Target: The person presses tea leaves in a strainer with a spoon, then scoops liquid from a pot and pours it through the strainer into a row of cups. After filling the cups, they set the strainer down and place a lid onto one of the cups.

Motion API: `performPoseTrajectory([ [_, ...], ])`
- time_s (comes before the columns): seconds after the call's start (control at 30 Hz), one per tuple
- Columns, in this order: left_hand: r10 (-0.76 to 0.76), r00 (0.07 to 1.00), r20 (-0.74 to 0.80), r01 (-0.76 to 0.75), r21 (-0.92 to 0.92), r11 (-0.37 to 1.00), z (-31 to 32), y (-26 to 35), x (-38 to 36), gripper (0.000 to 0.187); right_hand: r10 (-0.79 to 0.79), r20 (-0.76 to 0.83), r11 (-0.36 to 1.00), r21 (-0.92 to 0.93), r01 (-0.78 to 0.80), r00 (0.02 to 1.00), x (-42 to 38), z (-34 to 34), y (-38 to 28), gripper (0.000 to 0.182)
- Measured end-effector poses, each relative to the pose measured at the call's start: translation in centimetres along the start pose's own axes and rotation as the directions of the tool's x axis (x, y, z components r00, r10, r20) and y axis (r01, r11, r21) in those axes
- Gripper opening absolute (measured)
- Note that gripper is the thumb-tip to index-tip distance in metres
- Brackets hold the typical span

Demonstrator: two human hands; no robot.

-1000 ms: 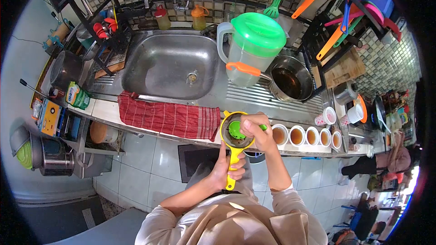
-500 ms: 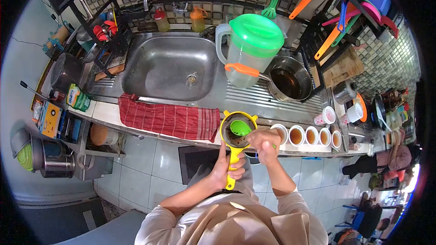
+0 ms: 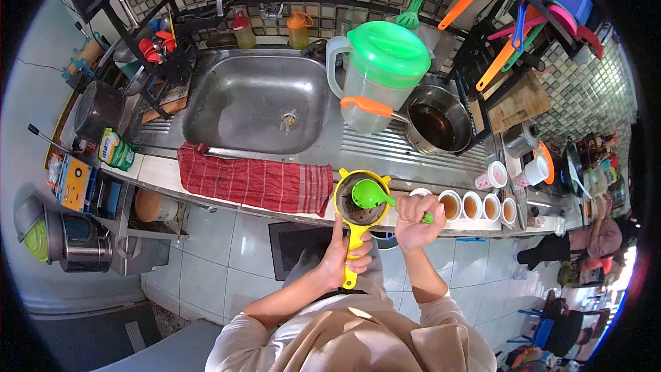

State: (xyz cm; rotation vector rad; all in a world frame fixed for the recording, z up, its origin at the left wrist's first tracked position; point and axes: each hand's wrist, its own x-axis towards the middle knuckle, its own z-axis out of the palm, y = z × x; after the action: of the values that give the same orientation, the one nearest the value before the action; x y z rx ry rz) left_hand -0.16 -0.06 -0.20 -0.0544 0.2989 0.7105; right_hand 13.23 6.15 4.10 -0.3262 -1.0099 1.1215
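My left hand [image 3: 339, 259] is wrapped round the long handle of a yellow strainer [image 3: 356, 241], holding it level at the counter's front edge. Dark wet residue coats the strainer's mesh. In my right hand [image 3: 418, 222] is the handle of a bright green ladle [image 3: 369, 193], its bowl over the mesh and its rounded side partly showing. Just beyond my right hand a row of white cups [image 3: 471, 207] with brown liquid lines the counter edge; my fingers partly cover the nearest one.
Left of the strainer lies a red checked cloth [image 3: 255, 182], in front of the steel sink [image 3: 200, 114]. Behind stand a green-lidded pitcher [image 3: 387, 58] and a pot [image 3: 420, 134] of dark liquid with an orange handle. Two patterned cups [image 3: 490, 176] are at the right.
My right hand has moved right and turned, bringing more of the green ladle's handle into view. Its bowl has tilted within the strainer. My left hand and the strainer stay almost still.
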Motion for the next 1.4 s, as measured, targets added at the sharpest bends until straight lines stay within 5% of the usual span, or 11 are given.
performPoseTrajectory([
  [0.1, -0.004, 1.000, -0.010, 0.004, 0.000, 1.000, 0.0, 0.0, 0.0, 0.061, 0.005, -0.133, 0.999, 0.052, 0.002, 0.991, 0.1, 0.3, -0.4, 0.042],
  [0.17, -0.010, 1.000, -0.015, 0.010, 0.009, 1.000, 0.2, 0.1, 0.0, 0.062, -0.060, -0.393, 0.989, 0.102, 0.108, 0.918, 1.3, 0.5, -1.0, 0.037],
  [0.5, -0.027, 1.000, -0.006, 0.027, 0.016, 0.999, 0.4, 0.3, -0.2, 0.062, -0.182, -0.480, 0.948, 0.146, 0.283, 0.858, 10.4, -6.7, -4.7, 0.025],
  [0.83, -0.031, 1.000, 0.004, 0.031, 0.029, 0.999, 0.2, 0.4, -0.3, 0.062, -0.300, -0.671, 0.950, -0.277, 0.147, 0.678, 15.8, -17.2, -0.4, 0.023],
  [1.1, -0.038, 0.999, 0.001, 0.038, 0.022, 0.999, 0.0, 0.5, -0.2, 0.062, -0.296, -0.526, 0.853, -0.521, -0.027, 0.797, 14.8, -21.4, 1.6, 0.026],
  [1.2, -0.036, 0.999, 0.005, 0.036, 0.022, 0.999, 0.1, 0.5, -0.3, 0.062, -0.242, -0.444, 0.702, -0.694, -0.160, 0.862, 14.3, -22.9, 1.4, 0.035],
  [1.27, -0.039, 0.999, 0.011, 0.038, 0.023, 0.999, 0.1, 0.6, -0.3, 0.062, -0.339, -0.208, 0.187, -0.971, -0.151, 0.917, 13.9, -24.1, 1.2, 0.049],
  [1.4, -0.035, 0.999, 0.002, 0.035, 0.037, 0.999, 0.2, 0.6, -0.4, 0.061, -0.174, -0.184, 0.102, -0.980, -0.168, 0.967, 13.3, -22.4, -0.9, 0.057],
])
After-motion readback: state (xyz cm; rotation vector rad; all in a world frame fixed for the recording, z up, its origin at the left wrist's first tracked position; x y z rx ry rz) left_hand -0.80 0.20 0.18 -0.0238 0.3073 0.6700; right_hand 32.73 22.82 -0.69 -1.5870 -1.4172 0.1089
